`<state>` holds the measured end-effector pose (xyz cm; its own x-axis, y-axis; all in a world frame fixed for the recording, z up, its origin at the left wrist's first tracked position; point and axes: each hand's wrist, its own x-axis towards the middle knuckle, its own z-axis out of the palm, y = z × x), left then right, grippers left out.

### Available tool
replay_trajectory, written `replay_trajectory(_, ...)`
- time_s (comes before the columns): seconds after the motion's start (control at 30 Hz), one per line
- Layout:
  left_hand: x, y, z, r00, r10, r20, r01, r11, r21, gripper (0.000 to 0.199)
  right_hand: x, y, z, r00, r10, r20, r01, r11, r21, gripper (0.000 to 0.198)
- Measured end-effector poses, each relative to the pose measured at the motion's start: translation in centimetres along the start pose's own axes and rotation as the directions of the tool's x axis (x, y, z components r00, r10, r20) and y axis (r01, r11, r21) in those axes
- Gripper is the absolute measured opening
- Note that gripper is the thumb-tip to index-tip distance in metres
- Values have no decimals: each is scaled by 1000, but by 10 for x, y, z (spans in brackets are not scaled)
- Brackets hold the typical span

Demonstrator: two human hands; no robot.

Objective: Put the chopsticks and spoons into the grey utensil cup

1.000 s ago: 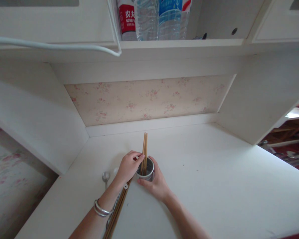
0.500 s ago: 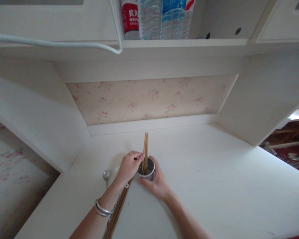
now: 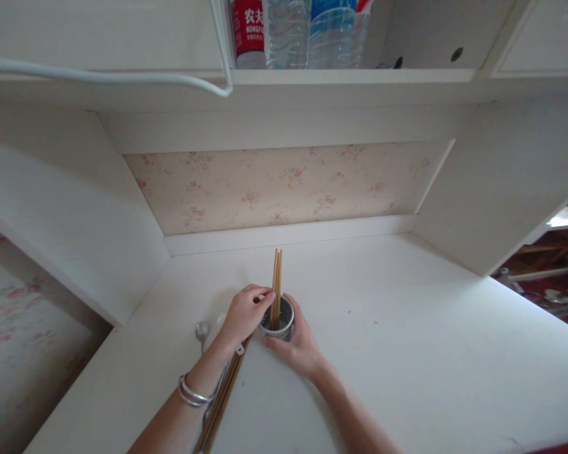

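Head view: down onto a white counter (image 3: 397,353) under a wall cabinet.
Left hand (image 3: 246,315): thumb and fingers pinched on the upright chopsticks (image 3: 277,272), just above the cup's rim; two silver-coloured bangles (image 3: 192,393) at the wrist.
Right hand (image 3: 300,348): curved round the right side of the metal cup (image 3: 275,335), gripping it, thumb at the near side, fingers at the far side.
Cup: upright on the counter, in front of the person, between the two hands; dark inside.
Upright chopsticks: lower ends in the cup, tips well above the rim, leaning slightly; exact count unclear.
Loose chopsticks (image 3: 226,396): bundle lying on the counter beside the left forearm, running towards the person.
Spoon (image 3: 201,330): bowl visible left of the left wrist, handle partly hidden by the forearm.
Cabinet shelf: plastic bottles (image 3: 286,38) side by side.
Back wall: floral panel (image 3: 274,189).
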<state>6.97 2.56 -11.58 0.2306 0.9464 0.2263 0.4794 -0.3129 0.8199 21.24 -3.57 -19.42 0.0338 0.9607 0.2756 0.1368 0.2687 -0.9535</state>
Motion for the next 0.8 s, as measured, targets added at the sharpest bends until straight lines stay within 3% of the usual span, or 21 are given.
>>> replay_trajectory(0.2, -14, -6, -12, 989, -136, 62, 145, 974, -175, 45, 1, -7, -4, 997, -35, 67, 35, 999, 1, 92)
replay_trajectory(0.37, -42, -10, -9, 962, -60, 268, 151, 931, -332, 79, 3, -16, -7, 988, -84, 130, 74, 994, 75, 82)
replay_trajectory(0.47, -50, -16, 5, 975, -54, 215, 125, 935, -332, 95, 4, -22, -6, 983, -119, 142, 100, 986, 132, 73)
replay_trajectory(0.6, -52, -16, 18, 991, -34, 126, 75, 939, -335, 87, 2, -24, -5, 985, -99, 144, 78, 986, 145, 72)
replay_trajectory(0.8, -56, -7, 12, 995, 7, 103, 24, 955, -297, 74, -5, -16, -3, 989, -62, 136, 45, 992, 118, 73)
